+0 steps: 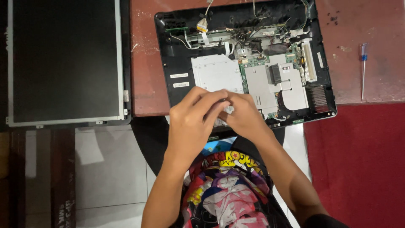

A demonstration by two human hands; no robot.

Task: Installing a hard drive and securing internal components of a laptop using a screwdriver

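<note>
Overhanging reddish wooden table [147, 63] edge: opened black plastic computer casing [177, 80]. Above its near rim, left hand [192, 124] and right hand [242, 116] pressed together, pinching small silvery part [228, 109].

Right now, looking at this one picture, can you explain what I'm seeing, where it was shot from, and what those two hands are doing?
The single picture comes from a camera worn on a person's head, looking down. The left hand and right hand meet over an opened black computer case with bare green circuit boards and grey metal shields, lying on a worn reddish-brown table. They pinch something small and pale; what it is cannot be told. To the left lies a dark flat screen panel; to the right, a slim blue-handled screwdriver.
</note>
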